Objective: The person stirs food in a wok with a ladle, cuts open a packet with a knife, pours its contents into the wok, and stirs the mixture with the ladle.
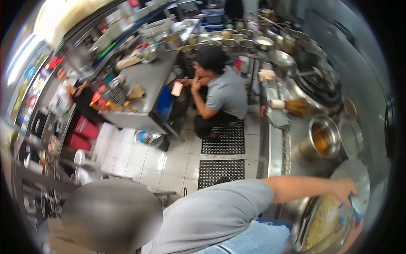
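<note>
The left hand and right hand met at a packet above a pan

Toward four o'clock, the person's left arm reached out from a grey sleeve. The left hand's fingers were bent in around the upper end of the blue-and-white packet, with little gap between them. The right hand came in from below, at the packet's lower end; most of its fingers were hidden, so how tightly it gripped could not be told. The packet was over the pan, which held pale yellow, lumpy food with a whitish patch on it.

Just behind the left hand, near four o'clock, stood a round piece of metal, perhaps a lid or a dish. A deep pot of amber liquid sat at three o'clock, and a brush with straw-coloured bristles lay on the counter between two and three.

Near twelve o'clock a co-worker in a grey shirt crouched by a rubber mat, one hand holding a pink phone and the other raised to the chin. A metal table stood between ten and eleven. Farther off, between nine and ten, was another person, above red bins at nine.
</note>
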Demonstrator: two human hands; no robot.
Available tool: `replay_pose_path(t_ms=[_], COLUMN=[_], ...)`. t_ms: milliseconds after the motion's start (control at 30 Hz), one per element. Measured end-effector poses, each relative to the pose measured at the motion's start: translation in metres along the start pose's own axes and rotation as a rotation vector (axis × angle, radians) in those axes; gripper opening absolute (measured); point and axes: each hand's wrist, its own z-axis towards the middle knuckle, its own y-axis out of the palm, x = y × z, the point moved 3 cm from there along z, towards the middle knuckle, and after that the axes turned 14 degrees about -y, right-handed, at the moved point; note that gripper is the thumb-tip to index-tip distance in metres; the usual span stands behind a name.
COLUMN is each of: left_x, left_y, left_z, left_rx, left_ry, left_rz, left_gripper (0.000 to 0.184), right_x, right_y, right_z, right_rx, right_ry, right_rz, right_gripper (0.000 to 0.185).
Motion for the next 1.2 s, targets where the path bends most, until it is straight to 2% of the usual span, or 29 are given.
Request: replay_pose_path(t_ms=[33, 67, 100, 133, 167, 200, 233, 300, 333, 400, 500, 600, 633, 733, 833, 967, 1033, 1100, 1200], left_x=[-0.009, 0.003, 0.013, 0.024, 0.044, 0.057, 0.057, 0.060, 0.062, 0.062, 0.063, 0.075, 0.078, 0.075, 0.074, 0.072, 0.065, 0.061, 0.054], left_y=[-0.003, -0.006, -0.009, -0.009, -0.009, -0.010, -0.005, -0.008, -0.011, -0.013, -0.006, -0.002, -0.001, 0.004, 0.007, 0.014, 0.018, 0.021, 0.024], left_z=[0.000, -0.005, -0.009, -0.016, -0.028, -0.034, -0.031, -0.028, -0.030, -0.032, -0.029, -0.030, -0.030, -0.024, -0.018, -0.013, -0.009, -0.004, 0.012], left_rx=[0.024, -0.052, -0.128, -0.131, -0.087, -0.092, -0.028, 0.027, 0.049, 0.037, 0.079, 0.109, 0.110, 0.110, 0.091, 0.059, 0.101, 0.106, 0.008], left_ry=[0.092, 0.056, 0.019, 0.095, 0.111, 0.043, 0.058, -0.041, -0.046, 0.044, 0.041, 0.026, 0.023, 0.000, -0.078, -0.101, -0.007, 0.074, 0.055], left_rz=[0.066, 0.081, 0.098, 0.139, 0.266, 0.346, 0.412, 0.523, 0.517, 0.496, 0.459, 0.458, 0.450, 0.453, 0.482, 0.569, 0.612, 0.600, 0.622], left_gripper=[0.060, 0.061, 0.062, 0.058, 0.049, 0.043, 0.037, 0.029, 0.028, 0.025, 0.022, 0.022, 0.021, 0.023, 0.026, 0.023, 0.022, 0.018, 0.016], right_x=[-0.035, -0.067, -0.078, -0.090, -0.115, -0.139, -0.147, -0.161, -0.176, -0.188, -0.202, -0.172, -0.159, -0.175, -0.191, -0.201, -0.232, -0.260, -0.302], right_y=[0.007, 0.011, 0.019, 0.028, 0.035, 0.042, 0.046, 0.051, 0.049, 0.048, 0.046, 0.047, 0.045, 0.041, 0.033, -0.001, -0.018, -0.028, -0.016], right_z=[-0.001, -0.008, -0.009, -0.010, -0.004, 0.002, 0.003, 0.003, 0.007, 0.009, 0.010, 0.004, 0.003, -0.006, -0.018, -0.058, -0.096, -0.142, -0.223], right_rx=[-0.056, 0.035, 0.044, 0.107, 0.063, 0.019, 0.046, 0.097, 0.034, 0.028, 0.053, 0.044, 0.012, 0.028, 0.054, 0.247, 0.335, 0.392, 0.642], right_ry=[0.009, 0.045, -0.066, -0.058, -0.043, -0.029, -0.056, -0.112, -0.039, -0.122, -0.176, -0.166, -0.091, -0.058, -0.056, -0.077, -0.053, 0.041, 0.162], right_rz=[0.014, -0.092, -0.177, -0.144, -0.166, -0.189, -0.151, -0.075, -0.079, -0.078, -0.023, -0.180, -0.188, -0.233, -0.180, -0.090, -0.014, 0.009, 0.018], right_gripper=[0.037, 0.034, 0.029, 0.023, 0.021, 0.019, 0.022, 0.029, 0.031, 0.032, 0.040, 0.049, 0.053, 0.051, 0.060, 0.063, 0.061, 0.060, 0.056])
